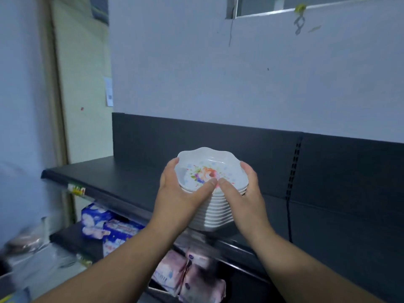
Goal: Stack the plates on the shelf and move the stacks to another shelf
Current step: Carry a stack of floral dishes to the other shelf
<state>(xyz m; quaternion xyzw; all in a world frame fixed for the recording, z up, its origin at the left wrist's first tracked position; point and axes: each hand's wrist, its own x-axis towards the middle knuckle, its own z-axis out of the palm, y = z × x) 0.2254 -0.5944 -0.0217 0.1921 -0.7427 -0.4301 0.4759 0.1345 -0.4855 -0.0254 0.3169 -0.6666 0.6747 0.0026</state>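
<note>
Gripping the plate stack (216, 212), the left hand (180, 193) and right hand (243, 194) hide its sides (base blurred).

Both bare arms reach forward and up from the near edge, with the forearms angling in toward each other. The left hand (181, 193) wraps the left side of the stack (216, 215) and the right hand (246, 193) takes the right side, pretty much mirrored. Fingers curl over the rim on each side. Both thumbs lie across the top, tips just about touching in the middle. Wrists look fairly straight, backs of the hands facing the camera.
</note>
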